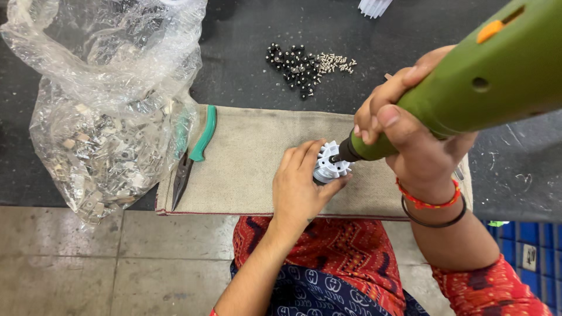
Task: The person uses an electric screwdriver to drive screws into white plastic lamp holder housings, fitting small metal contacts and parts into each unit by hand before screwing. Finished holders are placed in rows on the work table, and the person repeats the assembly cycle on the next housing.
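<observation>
My left hand [300,184] grips a small white finned plastic part [331,165] that stands on a beige cloth mat [252,158]. My right hand [404,137] is wrapped around a green electric screwdriver [468,88] with an orange switch. Its dark tip is pressed down onto the top of the white part. Red and black bangles sit on my right wrist.
A clear plastic bag [105,99] full of small metal pieces lies at the left. Green-handled pliers [193,155] rest at the mat's left end. A heap of small black parts and silver screws [304,64] lies on the dark table behind the mat. Another white part [373,7] shows at the top edge.
</observation>
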{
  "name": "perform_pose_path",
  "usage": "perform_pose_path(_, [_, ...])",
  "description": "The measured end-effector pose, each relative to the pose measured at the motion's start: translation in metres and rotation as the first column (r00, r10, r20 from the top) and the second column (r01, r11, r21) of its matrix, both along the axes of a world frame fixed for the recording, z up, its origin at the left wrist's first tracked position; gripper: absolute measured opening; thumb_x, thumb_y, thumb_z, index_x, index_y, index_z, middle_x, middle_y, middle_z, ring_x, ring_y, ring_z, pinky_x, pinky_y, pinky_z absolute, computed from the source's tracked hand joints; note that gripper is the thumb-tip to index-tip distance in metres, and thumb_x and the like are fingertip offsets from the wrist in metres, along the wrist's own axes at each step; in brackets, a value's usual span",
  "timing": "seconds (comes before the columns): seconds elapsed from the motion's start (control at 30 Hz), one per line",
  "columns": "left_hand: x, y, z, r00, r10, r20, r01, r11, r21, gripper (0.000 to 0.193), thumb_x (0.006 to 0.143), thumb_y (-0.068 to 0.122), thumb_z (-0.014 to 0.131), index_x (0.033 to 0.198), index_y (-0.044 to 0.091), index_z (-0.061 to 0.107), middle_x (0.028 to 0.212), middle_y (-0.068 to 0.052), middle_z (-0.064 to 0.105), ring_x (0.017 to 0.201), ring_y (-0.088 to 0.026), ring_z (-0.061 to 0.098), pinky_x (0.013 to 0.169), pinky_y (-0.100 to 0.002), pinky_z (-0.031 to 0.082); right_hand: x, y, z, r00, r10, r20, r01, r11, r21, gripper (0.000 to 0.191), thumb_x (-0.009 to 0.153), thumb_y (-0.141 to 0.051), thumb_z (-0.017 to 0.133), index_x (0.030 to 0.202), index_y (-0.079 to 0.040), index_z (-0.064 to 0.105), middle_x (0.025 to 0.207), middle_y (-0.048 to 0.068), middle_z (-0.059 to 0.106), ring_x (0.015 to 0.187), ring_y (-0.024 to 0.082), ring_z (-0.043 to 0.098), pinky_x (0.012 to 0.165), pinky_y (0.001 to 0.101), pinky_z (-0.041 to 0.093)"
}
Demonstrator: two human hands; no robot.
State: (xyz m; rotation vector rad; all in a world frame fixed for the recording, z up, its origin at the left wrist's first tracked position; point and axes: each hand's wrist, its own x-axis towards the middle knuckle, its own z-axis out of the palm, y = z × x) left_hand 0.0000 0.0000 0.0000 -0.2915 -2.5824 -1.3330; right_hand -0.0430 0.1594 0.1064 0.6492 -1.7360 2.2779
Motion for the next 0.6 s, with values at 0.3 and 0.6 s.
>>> perform_pose_path(0.3, [-0.003, -0.003, 0.007, 0.999, -0.02, -0.037, 0.021, 1.0, 0.015, 0.07, 0.07, 0.036, 0.088, 0.127, 0.002, 0.066, 0.126, -0.012, 0.067, 0.113, -0.032, 0.063, 0.095, -0.043, 0.054, -0.012, -0.006, 0.01, 0.997, 0.057, 0.046, -0.057, 0.998, -0.009, 0.035, 0.094, 0.008, 0.061, 0.123, -0.004, 0.044, 0.076, 0.016, 0.057, 0.06, 0.024, 0.06, 0.062, 0.0383, 0.055])
perform_pose_path(0.6, [-0.036, -0.036, 0.043, 0.914, -0.405, 0.019, 0.36, 0.789, -0.498, 0.08, 0.055, 0.033, 0.088, 0.126, 0.004, 0.066, 0.105, -0.01, 0.065, 0.104, -0.031, 0.06, 0.092, -0.044, 0.052, 0.008, 0.009, 0.027, 0.998, -0.053, 0.031, 0.057, 0.987, -0.15, 0.031, 0.097, 0.009, 0.062, 0.12, -0.002, 0.045, 0.076, 0.017, 0.057, 0.06, 0.025, 0.057, 0.062, 0.0393, 0.051])
